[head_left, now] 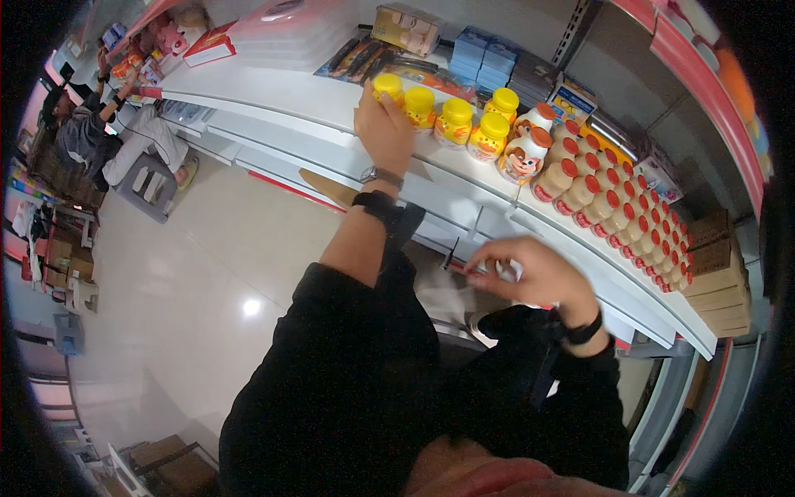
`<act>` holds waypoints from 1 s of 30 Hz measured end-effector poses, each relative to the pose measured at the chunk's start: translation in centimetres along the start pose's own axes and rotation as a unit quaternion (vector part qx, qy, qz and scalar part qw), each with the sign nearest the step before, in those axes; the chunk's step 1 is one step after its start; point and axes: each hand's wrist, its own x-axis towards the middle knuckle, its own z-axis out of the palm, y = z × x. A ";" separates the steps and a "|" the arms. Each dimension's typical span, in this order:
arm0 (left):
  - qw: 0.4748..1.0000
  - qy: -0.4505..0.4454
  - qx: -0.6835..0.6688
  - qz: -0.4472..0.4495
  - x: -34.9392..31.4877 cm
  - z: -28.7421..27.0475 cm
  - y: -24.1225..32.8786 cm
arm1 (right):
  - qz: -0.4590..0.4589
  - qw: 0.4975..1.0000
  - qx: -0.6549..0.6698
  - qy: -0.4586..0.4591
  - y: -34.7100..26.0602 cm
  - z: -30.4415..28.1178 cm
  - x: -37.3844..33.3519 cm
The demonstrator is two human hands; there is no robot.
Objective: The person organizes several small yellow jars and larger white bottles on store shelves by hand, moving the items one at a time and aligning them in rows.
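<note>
My left hand point(385, 128) is closed round a small jar with a yellow lid point(387, 84) at the left end of a row on the white shelf. Beside it stand several more yellow-lidded jars point(453, 124) with cartoon prints. My right hand point(534, 277) hangs in front of the shelf edge, fingers curled and smeared by motion. Something whitish shows between its fingers, too blurred to make out. Two white bottles with orange-brown caps and a cartoon animal point(523, 156) follow to the right, then a block of small red-capped drink bottles point(613, 203).
Behind the jars lie flat dark packets point(373, 62), blue boxes point(483, 56) and a tan box point(406, 31). Clear plastic containers point(290, 37) stand further left. Brown cartons point(719, 277) are at the right end. A person point(99, 137) sits on a grey stool point(147, 189) at far left.
</note>
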 end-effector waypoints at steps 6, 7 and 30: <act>0.996 0.031 0.080 0.040 0.0 0.0 -0.5 | -0.011 0.953 -0.226 0.202 -1.2 -7.0 9.1; 0.995 0.035 0.074 0.054 -0.2 0.4 -0.1 | -0.043 0.921 -0.265 0.281 -0.1 -7.4 10.0; 0.994 0.026 0.072 0.077 -0.1 0.3 -0.2 | 0.021 0.922 -0.382 0.058 2.6 -10.7 14.7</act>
